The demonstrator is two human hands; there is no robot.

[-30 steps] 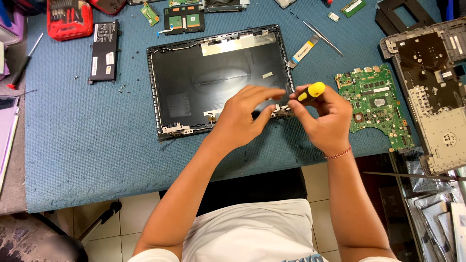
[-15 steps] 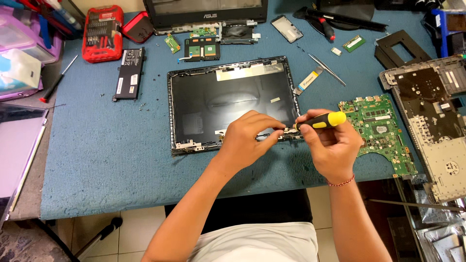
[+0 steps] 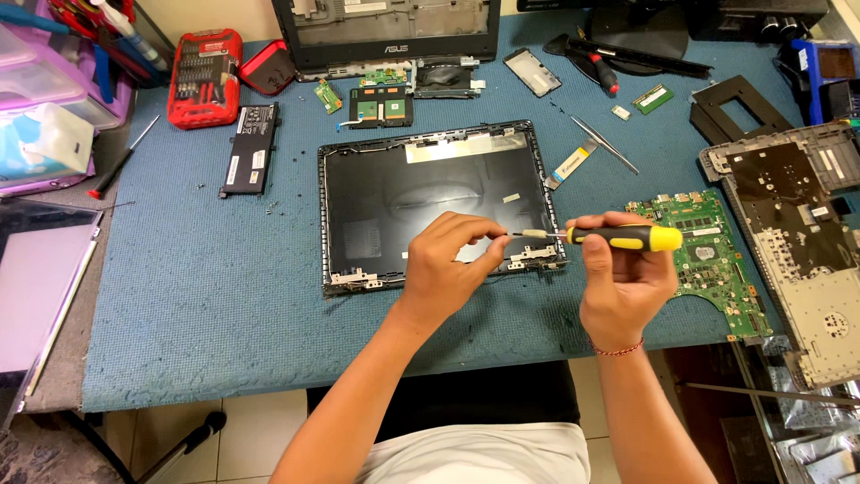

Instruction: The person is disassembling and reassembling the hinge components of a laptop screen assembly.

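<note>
Here the right hand [image 3: 627, 278] is curled tight around a yellow-and-black screwdriver [image 3: 618, 238], held level with its shaft pointing toward nine o'clock. The left hand [image 3: 448, 264] pinches the tip between thumb and fingers [image 3: 488, 235], other fingers loosely bent, above the black laptop lid [image 3: 403, 193] lying flat on the blue table [image 3: 197, 296]. A green circuit board [image 3: 712, 255] lies at three o'clock of the lid.

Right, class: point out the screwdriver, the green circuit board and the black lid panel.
screwdriver [image 3: 627, 238]: head view, on its yellow-and-black handle.
green circuit board [image 3: 717, 260]: head view, on its middle, right of the right hand.
black lid panel [image 3: 394, 193]: head view, on its bare inner face.
</note>
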